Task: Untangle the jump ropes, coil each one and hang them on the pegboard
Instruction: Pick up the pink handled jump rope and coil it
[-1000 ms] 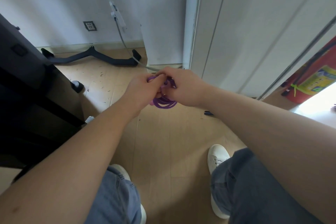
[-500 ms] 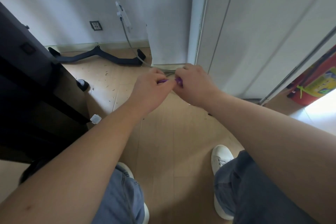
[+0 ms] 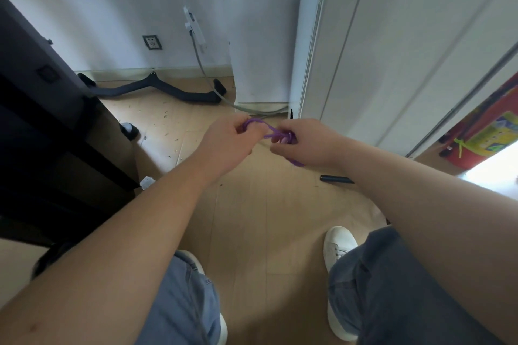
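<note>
The wooden floor (image 3: 252, 218) fills the middle of the view. Behind it stands a white wall (image 3: 112, 8), and to the right there are white sliding doors (image 3: 406, 50). A dark piece of furniture (image 3: 42, 120) covers the left side. Both bare forearms of the person reach forward over legs in blue jeans (image 3: 392, 288). A white shoe (image 3: 337, 244) stands on the floor below the right arm.

A black curved bar (image 3: 157, 89) lies on the floor along the wall. At the right edge there is a red object with a yellow label (image 3: 487, 131). A grey cable (image 3: 207, 75) hangs down from a white device on the wall and runs along the floor to the doors.

The left hand (image 3: 227, 145) and the right hand (image 3: 305, 143) are held near each other above the floor, in front of the doors. The purple jump rope (image 3: 270, 133) is between them, in the air. The grip of the left hand is closed: its fingers curl around one loop of the rope. The grip of the right hand is also closed and holds a bunched part of the rope, and a short piece comes out below this hand. A taut strand goes from one hand to the other.

A black pen-like object (image 3: 336, 179) lies on the floor under the right wrist. A wall socket (image 3: 152, 42) sits low on the wall.
</note>
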Tool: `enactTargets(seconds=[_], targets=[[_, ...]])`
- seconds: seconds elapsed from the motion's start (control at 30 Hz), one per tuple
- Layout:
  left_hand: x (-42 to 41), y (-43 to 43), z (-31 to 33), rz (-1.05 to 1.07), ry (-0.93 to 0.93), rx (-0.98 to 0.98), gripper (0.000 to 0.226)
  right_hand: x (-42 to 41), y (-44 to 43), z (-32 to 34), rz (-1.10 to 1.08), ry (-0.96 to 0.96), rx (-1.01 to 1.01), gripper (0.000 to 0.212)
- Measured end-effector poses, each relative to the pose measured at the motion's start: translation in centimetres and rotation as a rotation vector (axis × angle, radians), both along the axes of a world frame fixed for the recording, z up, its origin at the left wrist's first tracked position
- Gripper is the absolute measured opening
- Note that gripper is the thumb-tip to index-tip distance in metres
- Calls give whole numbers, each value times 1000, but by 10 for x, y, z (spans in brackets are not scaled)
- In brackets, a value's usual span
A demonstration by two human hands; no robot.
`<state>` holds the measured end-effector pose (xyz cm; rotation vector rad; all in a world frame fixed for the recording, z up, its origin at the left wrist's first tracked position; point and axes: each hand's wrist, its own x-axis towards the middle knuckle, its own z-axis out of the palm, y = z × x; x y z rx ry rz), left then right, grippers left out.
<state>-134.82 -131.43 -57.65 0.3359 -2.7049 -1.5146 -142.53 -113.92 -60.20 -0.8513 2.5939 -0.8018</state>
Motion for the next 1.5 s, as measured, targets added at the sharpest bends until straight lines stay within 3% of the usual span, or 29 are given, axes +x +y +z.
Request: enactTargets(seconds=[0.17,0.23,0.37,0.47,0.87,1.23,1.5], targets=[[5,-1,-3,28,41,204,8,18,-8,13,76,12,-9,29],[13,3,-3,4,47,223,15,29,-13,16,79,-29,21,33],[30,1,5,-2,50,292,18,46,-14,21,-10,-100,-70,23],[47,0,9,-70,50,301,21,57,-8,30,-111,-137,-190,5],[75,22,23,-31,121,315,22,85,1,77,-132,-18,-251,5],[37,4,41,73,91,313,16,32,-2,82,-197,-132,-391,9],[-36,-44,-15,156,40,203,10,-43,-67,23,-126,-167,-302,17]])
